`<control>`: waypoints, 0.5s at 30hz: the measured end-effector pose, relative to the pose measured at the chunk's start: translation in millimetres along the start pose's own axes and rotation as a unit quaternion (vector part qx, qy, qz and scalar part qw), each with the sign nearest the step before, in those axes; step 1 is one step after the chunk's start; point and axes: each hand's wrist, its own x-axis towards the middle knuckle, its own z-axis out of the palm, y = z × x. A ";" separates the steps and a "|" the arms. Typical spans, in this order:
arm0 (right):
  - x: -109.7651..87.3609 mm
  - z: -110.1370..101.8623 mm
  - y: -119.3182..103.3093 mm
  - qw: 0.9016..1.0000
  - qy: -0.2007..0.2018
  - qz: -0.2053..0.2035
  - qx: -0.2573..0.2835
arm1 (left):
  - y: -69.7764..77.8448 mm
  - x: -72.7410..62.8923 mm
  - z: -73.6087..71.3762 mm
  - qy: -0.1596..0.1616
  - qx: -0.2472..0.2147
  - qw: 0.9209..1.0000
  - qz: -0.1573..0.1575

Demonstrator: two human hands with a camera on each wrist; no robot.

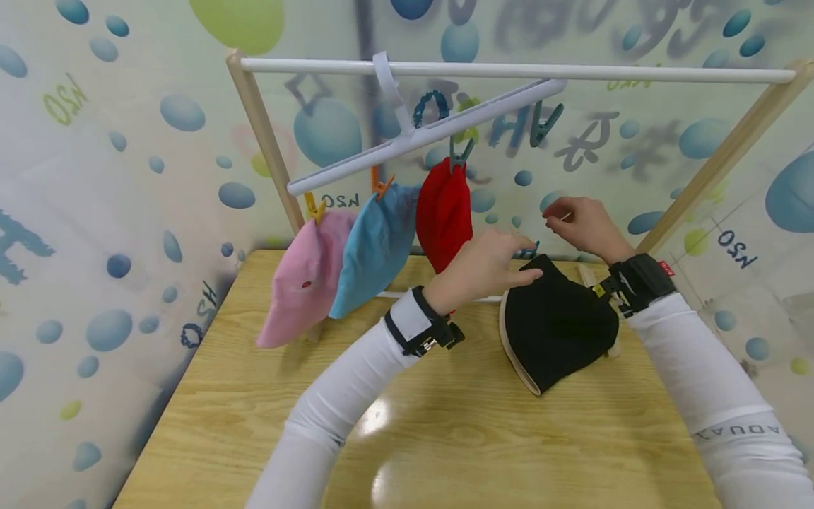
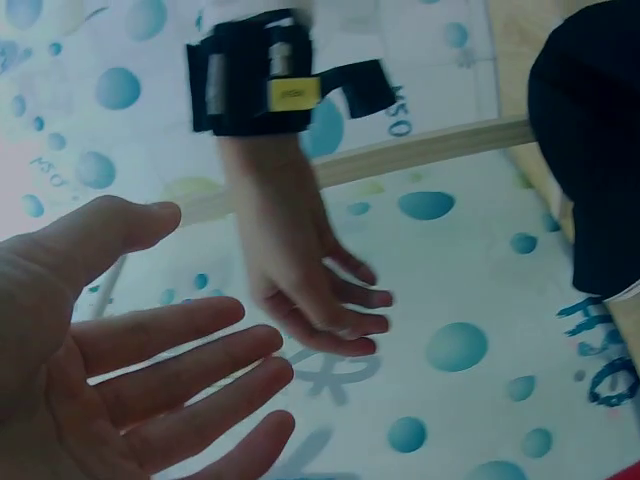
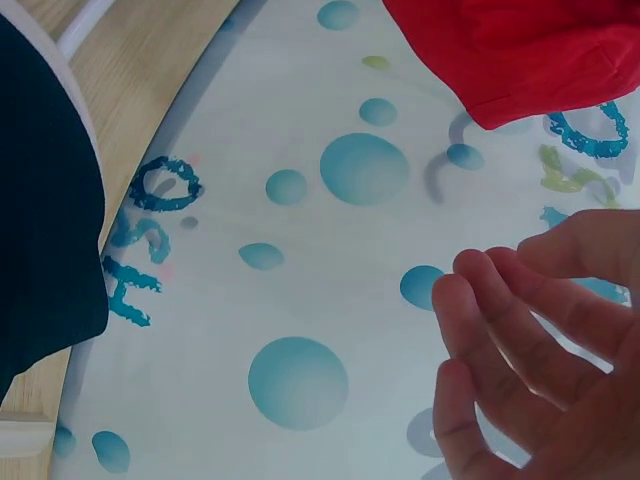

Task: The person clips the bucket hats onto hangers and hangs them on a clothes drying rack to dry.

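Observation:
My left hand (image 1: 486,265) is held out with its fingers straight, between the red hat (image 1: 443,212) and the black hat (image 1: 559,325). The right hand (image 1: 588,225) hovers above the black hat, fingers loosely bent and nothing in them. The black hat, with a pale inner edge, shows low at the right, over the table. A white hanger (image 1: 420,136) hooks on the rail, tilted up to the right. From it hang a pink hat (image 1: 311,279), a light blue hat (image 1: 376,247) and the red hat. A bare green clothespin (image 1: 545,126) hangs near the hanger's raised end.
The white rail (image 1: 496,71) runs between wooden posts (image 1: 263,134) of a stand on the wooden table (image 1: 407,438). A yellow clothespin (image 1: 313,208) grips the pink hat, an orange clothespin (image 1: 381,186) the blue one. A patterned wall (image 1: 102,212) closes off the back and sides.

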 end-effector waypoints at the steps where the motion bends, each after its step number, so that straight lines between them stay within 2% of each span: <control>1: -0.4 -0.7 0.3 1.000 -0.003 0.000 -0.003 | -0.8 0.5 5.0 -0.015 0.002 1.000 0.000; 3: -1.3 -1.6 1.2 1.000 -0.007 0.001 -0.007 | -3.1 1.6 16.4 -0.044 0.013 0.999 0.007; 7: -2.6 -2.8 3.2 1.000 -0.013 -0.003 -0.010 | -8.3 2.9 40.9 -0.101 0.002 0.995 0.016; 11: -3.1 -3.7 4.3 1.000 -0.017 0.000 -0.009 | -12.6 5.3 67.5 -0.137 -0.004 0.990 0.028; 15: -3.4 -4.1 5.7 1.000 -0.023 -0.001 -0.008 | -15.5 9.1 95.9 -0.160 -0.010 0.986 0.040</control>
